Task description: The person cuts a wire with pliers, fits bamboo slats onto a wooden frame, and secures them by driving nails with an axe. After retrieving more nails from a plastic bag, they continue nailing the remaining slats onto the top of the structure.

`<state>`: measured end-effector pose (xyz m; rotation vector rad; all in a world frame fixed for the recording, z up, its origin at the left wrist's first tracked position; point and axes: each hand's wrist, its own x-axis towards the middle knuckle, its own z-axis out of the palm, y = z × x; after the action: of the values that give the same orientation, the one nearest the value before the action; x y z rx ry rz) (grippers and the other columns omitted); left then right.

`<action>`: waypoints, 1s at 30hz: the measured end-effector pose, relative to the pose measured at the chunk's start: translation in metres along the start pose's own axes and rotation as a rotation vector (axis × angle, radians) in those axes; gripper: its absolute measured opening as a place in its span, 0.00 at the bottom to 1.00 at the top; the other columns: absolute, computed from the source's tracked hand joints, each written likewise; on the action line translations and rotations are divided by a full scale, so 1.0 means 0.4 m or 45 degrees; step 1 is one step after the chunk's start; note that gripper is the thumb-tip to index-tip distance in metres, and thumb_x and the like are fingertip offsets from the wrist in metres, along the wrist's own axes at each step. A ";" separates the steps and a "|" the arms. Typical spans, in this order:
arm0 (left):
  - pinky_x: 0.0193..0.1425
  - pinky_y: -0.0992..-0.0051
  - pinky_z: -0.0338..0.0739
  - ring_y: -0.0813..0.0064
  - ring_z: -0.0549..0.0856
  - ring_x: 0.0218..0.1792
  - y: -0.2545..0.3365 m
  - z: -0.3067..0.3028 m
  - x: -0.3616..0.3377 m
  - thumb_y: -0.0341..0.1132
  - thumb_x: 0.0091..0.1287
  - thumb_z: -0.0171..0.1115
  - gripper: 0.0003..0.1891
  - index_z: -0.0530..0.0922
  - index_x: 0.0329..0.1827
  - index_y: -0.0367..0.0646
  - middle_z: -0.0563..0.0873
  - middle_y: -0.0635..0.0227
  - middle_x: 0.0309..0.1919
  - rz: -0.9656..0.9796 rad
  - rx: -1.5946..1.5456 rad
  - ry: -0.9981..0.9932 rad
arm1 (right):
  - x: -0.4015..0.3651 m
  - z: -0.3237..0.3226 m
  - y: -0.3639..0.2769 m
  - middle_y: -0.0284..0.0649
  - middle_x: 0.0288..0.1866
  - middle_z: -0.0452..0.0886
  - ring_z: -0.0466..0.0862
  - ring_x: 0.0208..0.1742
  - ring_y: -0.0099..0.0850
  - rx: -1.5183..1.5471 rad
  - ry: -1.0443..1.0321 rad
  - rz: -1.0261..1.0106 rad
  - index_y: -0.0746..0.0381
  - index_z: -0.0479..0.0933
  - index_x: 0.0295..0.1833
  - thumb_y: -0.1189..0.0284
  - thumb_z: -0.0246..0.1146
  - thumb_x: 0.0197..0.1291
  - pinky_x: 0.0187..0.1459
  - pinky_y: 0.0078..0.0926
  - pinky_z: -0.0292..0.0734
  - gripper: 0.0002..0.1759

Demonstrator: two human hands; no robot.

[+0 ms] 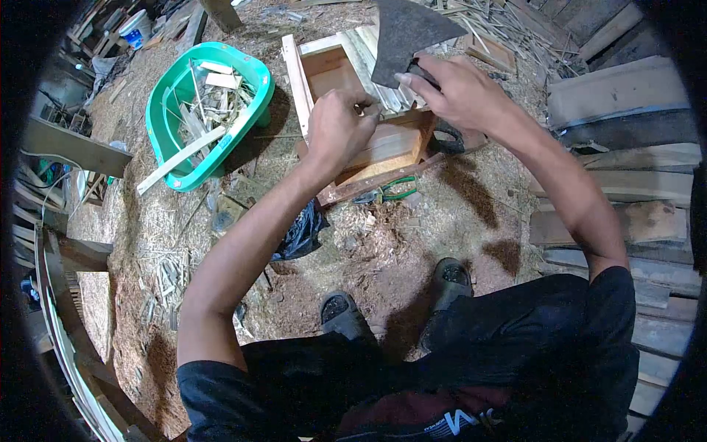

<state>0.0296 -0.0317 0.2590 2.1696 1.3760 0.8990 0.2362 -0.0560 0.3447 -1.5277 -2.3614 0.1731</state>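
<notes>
— Where is the hatchet (407, 33) just now?

— In the right hand (458, 92), at the far side of the scene. The grip is clamped round the handle close under the broad dark blade, and the blade stands up and away, tilted to the left over the far end of the wooden box (383, 147).

— And the left hand (335, 127)?

— Just left of the right one and a little nearer, resting on the box's top edge. Its grip is drawn together, fingertips pinched tight. If anything small sits between them, I cannot tell.

— How do the box and the hands lie?

— The box rests on the sawdust floor (449, 214), open, with pale slats (368, 51) across its far part. Both hands meet over its right half, the blade's lower edge near the left hand's knuckles.

— What else lies about?

— A green basin (254, 70) of wood scraps to the left of the box, green-handled pliers (394, 190) on the floor just near of it, a black bag (302, 232) nearer again, and stacked planks (626, 96) on the right.
</notes>
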 end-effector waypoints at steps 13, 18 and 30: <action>0.45 0.67 0.83 0.62 0.91 0.37 -0.003 -0.001 -0.002 0.36 0.61 0.70 0.11 0.89 0.42 0.40 0.91 0.55 0.35 0.070 0.009 0.036 | -0.003 -0.009 -0.028 0.61 0.35 0.83 0.86 0.41 0.57 -0.038 -0.135 0.106 0.68 0.78 0.47 0.55 0.56 0.73 0.48 0.55 0.79 0.23; 0.45 0.67 0.83 0.62 0.91 0.37 -0.013 0.012 -0.005 0.37 0.61 0.70 0.11 0.89 0.41 0.40 0.91 0.55 0.35 0.044 0.024 0.036 | -0.010 0.013 0.023 0.60 0.30 0.81 0.83 0.36 0.58 -0.076 -0.029 0.030 0.68 0.77 0.44 0.55 0.58 0.72 0.37 0.51 0.75 0.23; 0.44 0.68 0.83 0.61 0.91 0.36 -0.007 0.003 0.009 0.34 0.60 0.69 0.09 0.89 0.40 0.39 0.91 0.56 0.34 0.087 0.005 0.022 | 0.000 0.018 0.002 0.63 0.40 0.83 0.84 0.45 0.60 -0.107 -0.085 0.040 0.68 0.78 0.47 0.53 0.54 0.73 0.50 0.54 0.79 0.25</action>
<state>0.0297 -0.0270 0.2573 2.2287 1.3199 0.9423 0.2346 -0.0553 0.3377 -1.6218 -2.4258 0.1362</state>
